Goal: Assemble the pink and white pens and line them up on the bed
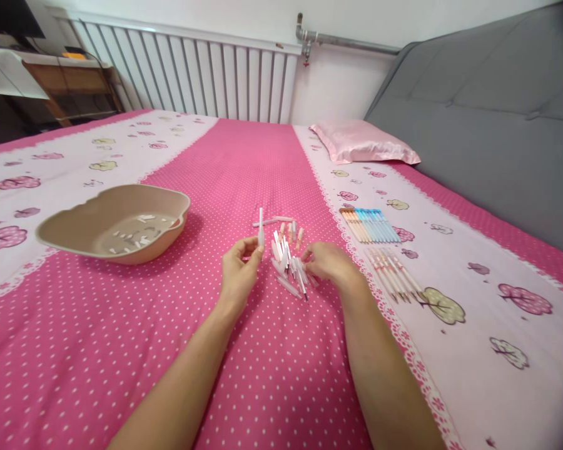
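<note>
We see a matt cotton-like bedsheet [122, 350], a glossy satin pillow [363, 142], a smooth matt plastic basin [65, 228], shiny plastic pens [288, 265], a padded fabric headboard [488, 106] and a metal pipe [347, 41].

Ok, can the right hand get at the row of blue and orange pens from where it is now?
Probably yes. The right hand rests on the loose pile of pen parts, and the row of blue and orange pens lies just beyond it to the right on the bedsheet, with nothing between them.
</note>
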Action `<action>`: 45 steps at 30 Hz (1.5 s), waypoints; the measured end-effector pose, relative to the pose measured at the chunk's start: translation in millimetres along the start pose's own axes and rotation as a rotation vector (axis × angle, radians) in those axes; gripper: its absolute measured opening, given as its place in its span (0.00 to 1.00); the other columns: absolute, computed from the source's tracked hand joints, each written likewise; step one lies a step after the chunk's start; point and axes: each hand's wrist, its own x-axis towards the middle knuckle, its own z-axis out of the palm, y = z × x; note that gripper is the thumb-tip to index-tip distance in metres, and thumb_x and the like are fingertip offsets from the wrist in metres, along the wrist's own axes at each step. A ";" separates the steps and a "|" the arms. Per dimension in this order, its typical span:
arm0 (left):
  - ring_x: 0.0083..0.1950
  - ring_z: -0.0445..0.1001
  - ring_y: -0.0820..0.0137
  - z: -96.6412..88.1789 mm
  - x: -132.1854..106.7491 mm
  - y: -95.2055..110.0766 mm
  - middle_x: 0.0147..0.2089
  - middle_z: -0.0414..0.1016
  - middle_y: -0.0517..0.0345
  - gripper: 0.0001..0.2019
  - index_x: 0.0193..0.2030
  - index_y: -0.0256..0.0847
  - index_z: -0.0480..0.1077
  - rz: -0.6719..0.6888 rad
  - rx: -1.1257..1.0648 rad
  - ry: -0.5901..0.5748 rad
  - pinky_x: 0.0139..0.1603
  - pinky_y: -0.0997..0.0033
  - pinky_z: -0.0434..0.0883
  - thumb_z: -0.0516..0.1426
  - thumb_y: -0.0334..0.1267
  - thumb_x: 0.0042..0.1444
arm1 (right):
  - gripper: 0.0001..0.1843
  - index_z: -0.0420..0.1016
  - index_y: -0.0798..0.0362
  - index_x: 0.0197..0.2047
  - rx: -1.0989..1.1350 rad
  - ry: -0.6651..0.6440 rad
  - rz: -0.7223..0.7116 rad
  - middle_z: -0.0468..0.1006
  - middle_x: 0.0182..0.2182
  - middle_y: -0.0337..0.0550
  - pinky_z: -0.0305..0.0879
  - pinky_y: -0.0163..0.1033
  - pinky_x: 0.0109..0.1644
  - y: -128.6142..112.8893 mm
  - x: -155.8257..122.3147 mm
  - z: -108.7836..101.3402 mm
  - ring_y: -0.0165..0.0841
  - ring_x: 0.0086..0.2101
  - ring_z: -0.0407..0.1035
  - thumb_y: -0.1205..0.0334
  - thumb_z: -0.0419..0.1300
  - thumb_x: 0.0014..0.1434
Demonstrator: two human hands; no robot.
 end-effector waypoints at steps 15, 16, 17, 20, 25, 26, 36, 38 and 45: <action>0.37 0.70 0.71 0.1 1.5 -2.7 0.38 0.75 0.53 0.14 0.42 0.35 0.72 -0.012 -0.008 -0.015 0.39 0.71 0.65 0.59 0.41 0.51 | 0.18 0.72 0.54 0.48 -0.087 -0.193 0.013 0.79 0.36 0.46 0.61 0.32 0.34 -6.8 -0.4 -5.8 0.34 0.35 0.73 0.64 0.61 0.53; 0.37 0.70 0.71 0.1 1.6 -2.6 0.38 0.75 0.53 0.14 0.42 0.35 0.72 -0.008 -0.010 -0.017 0.39 0.71 0.65 0.59 0.41 0.51 | 0.18 0.72 0.54 0.49 -0.082 -0.203 0.005 0.79 0.36 0.46 0.61 0.32 0.34 -7.1 -0.3 -5.7 0.34 0.35 0.73 0.64 0.61 0.53; 0.37 0.71 0.71 0.2 1.8 -2.7 0.38 0.75 0.54 0.14 0.42 0.35 0.72 -0.004 -0.012 -0.017 0.40 0.71 0.65 0.59 0.41 0.51 | 0.19 0.71 0.54 0.49 -0.078 -0.213 -0.002 0.79 0.36 0.46 0.60 0.32 0.34 -7.3 -0.1 -5.4 0.34 0.35 0.72 0.63 0.61 0.53; 0.37 0.71 0.71 0.2 1.7 -2.5 0.38 0.75 0.54 0.13 0.41 0.35 0.72 0.002 -0.014 -0.021 0.40 0.71 0.65 0.59 0.41 0.51 | 0.20 0.70 0.55 0.50 -0.079 -0.231 -0.020 0.78 0.37 0.46 0.59 0.33 0.32 -7.0 1.3 -3.3 0.35 0.35 0.72 0.62 0.61 0.53; 0.37 0.71 0.71 0.4 0.2 -0.4 0.38 0.75 0.53 0.14 0.42 0.35 0.72 -0.001 -0.006 -0.024 0.39 0.71 0.65 0.59 0.41 0.51 | 0.16 0.72 0.54 0.44 -0.112 -0.231 -0.055 0.78 0.35 0.45 0.56 0.33 0.30 -5.2 3.9 -0.2 0.34 0.33 0.71 0.61 0.62 0.52; 0.37 0.71 0.71 0.5 0.0 0.0 0.38 0.75 0.53 0.13 0.42 0.35 0.72 -0.001 -0.005 -0.023 0.39 0.71 0.65 0.59 0.41 0.51 | 0.13 0.73 0.54 0.42 -0.118 -0.232 -0.059 0.78 0.34 0.45 0.56 0.33 0.30 -5.2 4.2 0.0 0.34 0.33 0.70 0.61 0.61 0.52; 0.37 0.71 0.70 0.8 -0.3 -0.1 0.38 0.75 0.53 0.13 0.41 0.35 0.72 0.003 -0.010 -0.017 0.40 0.70 0.65 0.59 0.40 0.51 | 0.11 0.74 0.53 0.37 -0.138 -0.222 -0.065 0.78 0.35 0.43 0.55 0.33 0.30 -4.7 5.5 1.8 0.34 0.33 0.70 0.57 0.62 0.52; 0.38 0.71 0.70 0.7 -0.4 -0.5 0.38 0.75 0.53 0.13 0.41 0.35 0.72 0.005 -0.015 -0.014 0.41 0.70 0.65 0.59 0.40 0.51 | 0.11 0.74 0.53 0.37 -0.123 -0.208 -0.063 0.78 0.33 0.43 0.55 0.33 0.29 -3.9 5.2 1.9 0.33 0.32 0.70 0.57 0.62 0.51; 0.38 0.71 0.70 1.0 0.0 -0.2 0.39 0.76 0.53 0.13 0.41 0.36 0.72 0.003 -0.021 -0.014 0.41 0.70 0.66 0.60 0.41 0.50 | 0.13 0.71 0.54 0.38 -0.056 -0.186 -0.043 0.77 0.31 0.42 0.54 0.32 0.27 -5.4 5.2 2.4 0.33 0.30 0.69 0.61 0.64 0.48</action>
